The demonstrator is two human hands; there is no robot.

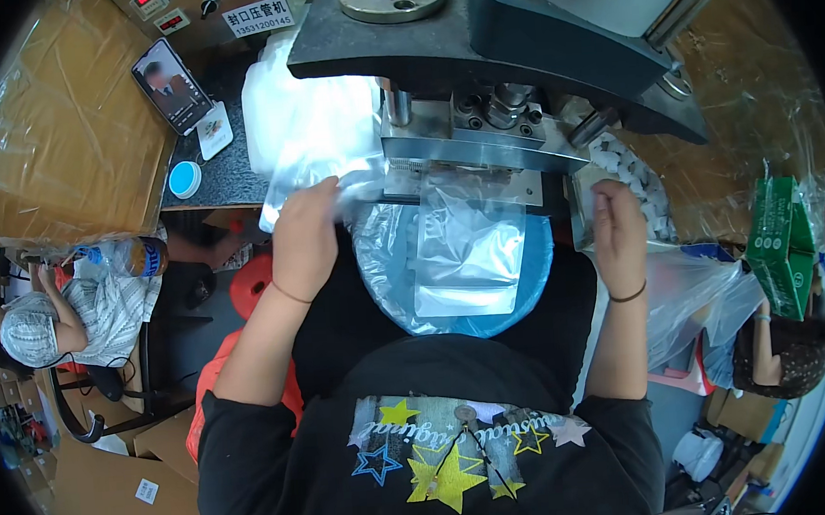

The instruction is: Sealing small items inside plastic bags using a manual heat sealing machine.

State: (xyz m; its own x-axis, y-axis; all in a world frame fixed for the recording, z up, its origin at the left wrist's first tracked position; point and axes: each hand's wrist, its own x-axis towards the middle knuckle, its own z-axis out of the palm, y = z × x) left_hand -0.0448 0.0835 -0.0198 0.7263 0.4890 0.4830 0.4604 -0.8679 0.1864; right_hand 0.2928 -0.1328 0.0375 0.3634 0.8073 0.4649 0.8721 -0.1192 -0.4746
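Observation:
My left hand (pixel 306 240) pinches the edge of a clear plastic pouch (pixel 285 182), beside a stack of translucent pouches (pixel 304 113) on the dark worktop. Part of the held pouch is blurred by motion. Another clear, shiny pouch (pixel 470 263) hangs with its upper end under the metal die of the press (pixel 481 140). Below it, a round container lined with blue plastic (pixel 539 283) is between my knees. My right hand (pixel 621 235) is curled beside a tray of small white parts (pixel 639 173). Its fingertips are together; what they hold, if anything, is too small to make out.
The heavy dark press head (pixel 560 41) overhangs the work area. A propped phone (pixel 171 85) and a blue-lidded jar (pixel 184 180) stand at the left. Large cartons (pixel 64 128) flank both sides. Other people (pixel 86 325) sit at far left and far right, near a green box (pixel 778 246).

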